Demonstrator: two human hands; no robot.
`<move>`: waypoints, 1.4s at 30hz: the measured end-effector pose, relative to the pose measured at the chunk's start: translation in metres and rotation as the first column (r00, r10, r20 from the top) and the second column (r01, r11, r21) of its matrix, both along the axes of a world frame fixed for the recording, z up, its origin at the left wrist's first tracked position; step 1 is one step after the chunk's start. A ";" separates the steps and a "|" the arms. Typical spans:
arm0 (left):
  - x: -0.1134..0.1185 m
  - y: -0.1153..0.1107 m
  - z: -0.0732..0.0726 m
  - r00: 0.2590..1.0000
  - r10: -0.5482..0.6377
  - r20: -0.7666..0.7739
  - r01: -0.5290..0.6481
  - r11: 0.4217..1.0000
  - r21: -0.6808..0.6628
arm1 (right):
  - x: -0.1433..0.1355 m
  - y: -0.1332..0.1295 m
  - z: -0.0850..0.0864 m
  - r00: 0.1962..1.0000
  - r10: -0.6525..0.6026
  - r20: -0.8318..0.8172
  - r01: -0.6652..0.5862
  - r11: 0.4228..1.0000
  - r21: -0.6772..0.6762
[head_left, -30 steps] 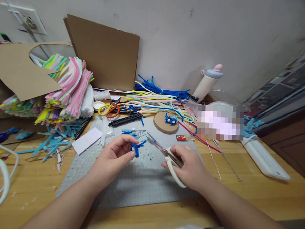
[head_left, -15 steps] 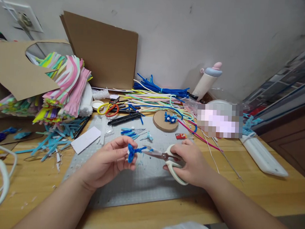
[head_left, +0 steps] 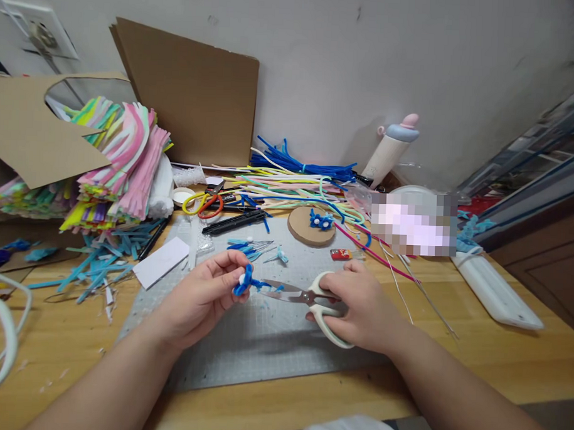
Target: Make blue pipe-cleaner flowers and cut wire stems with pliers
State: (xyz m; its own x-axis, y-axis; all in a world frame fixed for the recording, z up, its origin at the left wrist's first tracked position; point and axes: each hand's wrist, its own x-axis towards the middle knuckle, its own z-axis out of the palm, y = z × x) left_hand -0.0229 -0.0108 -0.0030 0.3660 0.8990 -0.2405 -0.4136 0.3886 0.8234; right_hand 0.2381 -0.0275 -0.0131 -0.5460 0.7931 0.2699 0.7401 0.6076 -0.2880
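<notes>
Between the thumb and fingers of my left hand (head_left: 204, 297) is a small blue pipe-cleaner flower (head_left: 244, 280) with a white centre and a fuzzy stem pointing right. My right hand (head_left: 362, 302) grips the white handles of a pair of scissors (head_left: 307, 296). The blades point left and lie around or against the stem; I cannot tell which. Beyond my hands, a round cardboard disc (head_left: 305, 234) carries blue flowers (head_left: 321, 221) with white centres. A light blue piece (head_left: 280, 256) and several blue-tipped thin pieces (head_left: 249, 248) lie on the grey cutting mat (head_left: 263, 346).
Pipe cleaners (head_left: 288, 193) are strewn along the wall, with colourful bundles (head_left: 129, 147) at left. Orange-and-yellow-handled scissors (head_left: 205, 204), a red lighter (head_left: 341, 254) and a white card (head_left: 161, 263) lie nearby. A bottle (head_left: 390, 153) and a white glue-gun-like device (head_left: 498, 291) are at right.
My left hand has turned the flower and shifted slightly left and up. The scissor blades now overlap more of the stem. My right hand stays nearly in place.
</notes>
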 end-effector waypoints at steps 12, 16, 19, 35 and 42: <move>0.004 -0.002 -0.001 0.997 -0.079 0.013 0.079 0.997 -0.011 | -0.002 -0.002 0.000 1.000 0.016 -0.005 -0.016 0.999 -0.038; 0.003 -0.002 -0.001 0.996 -0.084 0.008 0.084 0.996 -0.009 | -0.002 -0.002 0.000 1.000 0.015 0.004 -0.015 0.999 -0.040; 0.003 -0.002 -0.001 0.996 -0.089 0.013 0.090 0.996 -0.005 | -0.002 -0.002 -0.001 1.000 0.021 0.014 -0.021 0.999 -0.047; 0.003 -0.002 -0.001 0.995 -0.095 -0.003 0.095 0.995 -0.002 | -0.003 -0.003 0.000 0.999 0.035 0.012 -0.034 0.998 -0.046; 0.004 -0.001 0.000 0.996 -0.089 0.001 0.089 0.996 0.005 | -0.003 -0.002 -0.001 0.999 0.032 0.003 -0.032 0.998 -0.058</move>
